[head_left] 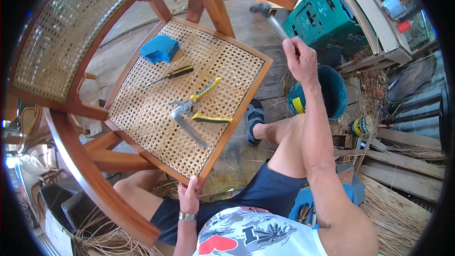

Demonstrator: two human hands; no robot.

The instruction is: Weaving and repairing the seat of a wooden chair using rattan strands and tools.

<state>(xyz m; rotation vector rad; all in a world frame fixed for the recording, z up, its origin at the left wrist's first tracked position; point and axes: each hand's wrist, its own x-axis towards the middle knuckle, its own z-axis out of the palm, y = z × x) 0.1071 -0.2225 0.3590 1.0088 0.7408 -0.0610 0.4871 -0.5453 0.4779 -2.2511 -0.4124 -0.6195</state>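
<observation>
A wooden armchair [266, 66] with a woven cane seat is tilted in front of me. My left hand [189, 196] grips its near seat corner, thumb on top and fingers mostly hidden beneath. My right hand [301, 59] is closed around a hammer [277, 26], raised beyond the seat's right side; its head is blurred. Across the cane lie a blue foam-like block [159, 49], a screwdriver [173, 74] with a black and yellow handle, and a cutting tool [187, 106] with spread yellow-grey handles. A flat grey metal blade [190, 129] extends from beside the cutter's jaws.
A green crate [322, 16] stands at the far right near wooden boards [379, 19]. Below it are a dark teal bucket [334, 92] and a small yellow-labelled can [362, 125]. Cane strands [393, 223] lie at the lower right, more strands [109, 237] at the lower left.
</observation>
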